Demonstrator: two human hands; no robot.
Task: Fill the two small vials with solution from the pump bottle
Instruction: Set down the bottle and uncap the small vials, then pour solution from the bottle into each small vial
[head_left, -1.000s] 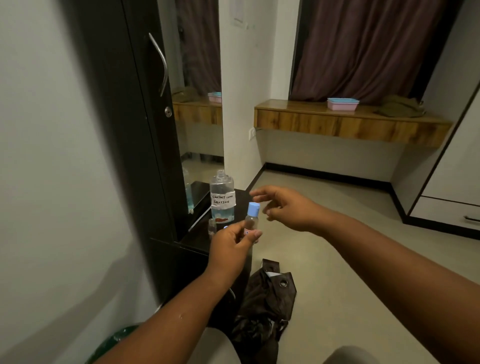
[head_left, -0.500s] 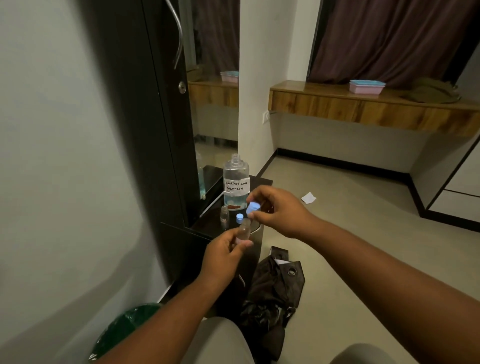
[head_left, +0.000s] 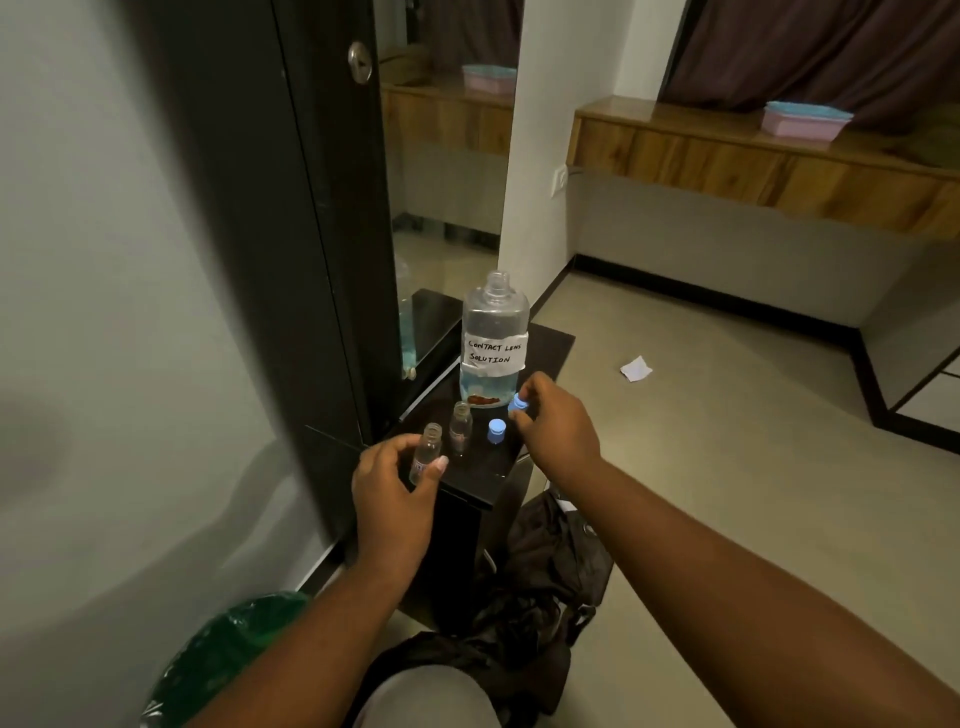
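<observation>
A clear bottle labelled "contact lens solution" stands open-necked, with no pump on it, on a small black stand. My left hand grips an uncapped clear vial upright, just left of the stand's front edge. A second open vial stands on the stand in front of the bottle. Beside it sits a blue cap. My right hand pinches another blue cap low over the stand, right of the loose cap.
A tall black cabinet with a mirror stands at the left. A dark bag lies on the floor below the stand, and a green-lined bin is at the lower left. A wooden shelf with a pink box runs along the far wall.
My right hand took the blue cap off the held vial and carried it down to the right, near the stand. My left hand lowered the open vial to the left.
</observation>
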